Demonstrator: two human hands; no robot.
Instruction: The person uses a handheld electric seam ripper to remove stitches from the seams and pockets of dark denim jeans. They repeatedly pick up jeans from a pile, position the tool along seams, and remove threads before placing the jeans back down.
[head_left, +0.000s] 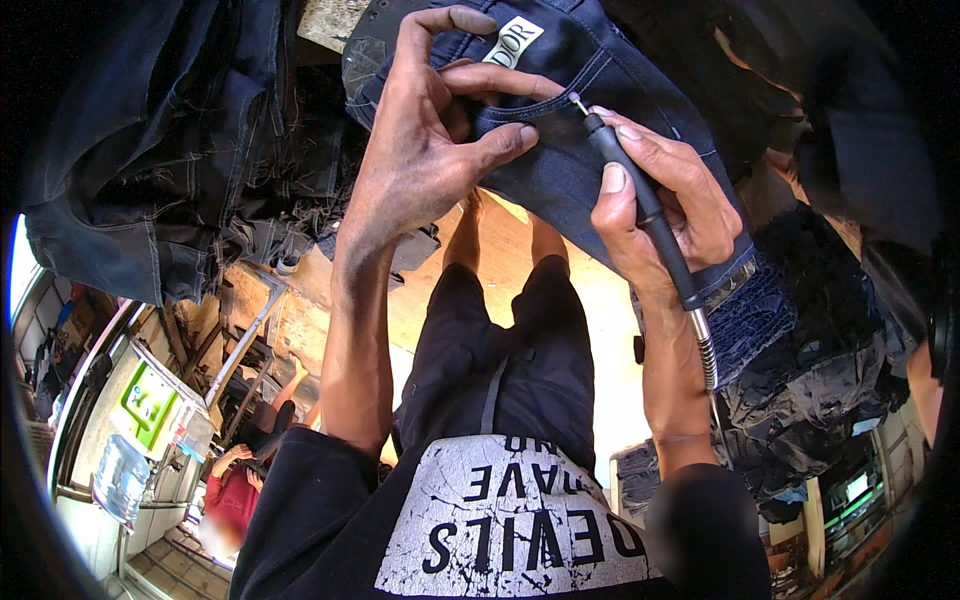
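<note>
Dark blue denim jeans (575,175) lie before me, with a curved, double-stitched pocket edge and a white printed label (514,42). My left hand (430,130) rests over the pocket, fingers spread. Its index finger lies along the pocket and the thumb stands apart, near the cloth below. My right hand (690,200) is wrapped round a black pen-shaped rotary tool (638,185) with a flexible metal-sheathed cable at its rear. The tool's thin metal tip meets the pocket's stitched edge, right beside my left index fingertip.
Dark denim garments (190,160) with loose threads hang at the left. Piles of dark denim (800,370) are stacked at the right. At the lower left are a person in a red top (232,500), a green basin (147,408) and a large clear bottle (118,480).
</note>
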